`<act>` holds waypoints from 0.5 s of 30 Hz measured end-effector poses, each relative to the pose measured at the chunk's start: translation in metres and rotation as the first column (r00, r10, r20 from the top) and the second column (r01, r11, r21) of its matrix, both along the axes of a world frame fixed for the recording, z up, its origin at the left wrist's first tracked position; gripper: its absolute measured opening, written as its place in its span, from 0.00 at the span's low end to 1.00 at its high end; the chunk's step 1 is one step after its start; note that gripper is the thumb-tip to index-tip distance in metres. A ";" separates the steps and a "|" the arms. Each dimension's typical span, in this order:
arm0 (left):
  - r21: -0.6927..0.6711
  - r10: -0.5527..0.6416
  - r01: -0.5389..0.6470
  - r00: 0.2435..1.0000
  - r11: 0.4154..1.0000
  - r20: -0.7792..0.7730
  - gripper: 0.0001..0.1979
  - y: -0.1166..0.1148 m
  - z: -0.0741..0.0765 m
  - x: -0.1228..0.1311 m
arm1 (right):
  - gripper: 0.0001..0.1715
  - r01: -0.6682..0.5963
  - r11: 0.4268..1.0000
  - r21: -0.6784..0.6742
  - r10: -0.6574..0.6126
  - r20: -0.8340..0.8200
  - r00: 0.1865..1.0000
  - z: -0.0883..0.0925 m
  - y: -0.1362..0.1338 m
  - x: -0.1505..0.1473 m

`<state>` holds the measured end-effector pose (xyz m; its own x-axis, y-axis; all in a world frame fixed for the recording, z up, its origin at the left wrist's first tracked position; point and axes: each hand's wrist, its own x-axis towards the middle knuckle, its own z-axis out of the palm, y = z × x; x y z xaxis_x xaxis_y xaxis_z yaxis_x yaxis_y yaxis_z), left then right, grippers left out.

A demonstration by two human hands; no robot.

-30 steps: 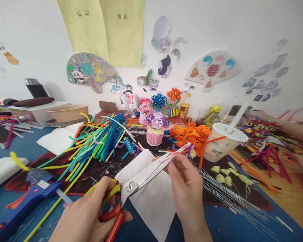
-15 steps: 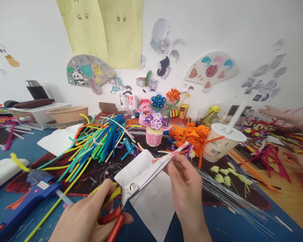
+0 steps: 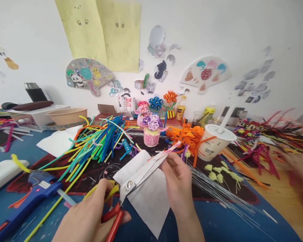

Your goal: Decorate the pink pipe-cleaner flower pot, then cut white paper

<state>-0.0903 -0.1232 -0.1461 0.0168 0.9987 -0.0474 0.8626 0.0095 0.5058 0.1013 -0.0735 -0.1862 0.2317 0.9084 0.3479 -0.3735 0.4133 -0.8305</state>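
Note:
My left hand (image 3: 87,210) is closed round a pair of scissors (image 3: 129,184) with red and yellow handles. The blades point away to the upper right, over a white paper sheet (image 3: 151,205). My right hand (image 3: 178,178) pinches a thin pink-and-white pipe cleaner (image 3: 175,147) beside the blade tips. Part of that piece is hidden by the fingers and blades. Just beyond stands a small pink pot (image 3: 151,137) with purple and lilac pipe-cleaner flowers (image 3: 153,121).
A blue glue gun (image 3: 39,190) with its light on lies at left. Behind are bundled coloured pipe cleaners (image 3: 108,137) and an orange heap (image 3: 185,136). A lidded cup (image 3: 214,143) and thin wires (image 3: 217,188) are at right. A co-worker's blurred hand (image 3: 293,164) is far right.
The view has turned slightly, so the things on the right sit further left. Both my hands keep their grips. The co-worker's arm reaching in at upper right is out of sight.

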 end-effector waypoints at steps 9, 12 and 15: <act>-0.001 -0.030 0.030 0.998 1.000 -0.062 0.12 -0.013 0.009 0.009 | 0.10 -0.140 0.990 0.025 0.139 0.032 0.990 0.005 0.002 -0.003; 0.025 0.014 -0.011 0.991 1.000 -0.136 0.12 -0.018 0.017 0.014 | 0.12 -0.191 0.981 0.011 0.191 0.003 0.982 0.007 0.004 -0.002; 0.028 0.038 -0.035 0.990 0.999 -0.136 0.10 -0.023 0.022 0.016 | 0.14 -0.230 0.973 0.012 0.230 0.001 0.973 0.012 0.004 -0.002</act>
<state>-0.0745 -0.1459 -0.1239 -0.0244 0.9995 -0.0211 0.9230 0.0306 0.3835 0.0988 -0.0697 -0.1746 0.0168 0.9331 0.3593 -0.4599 0.3263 -0.8258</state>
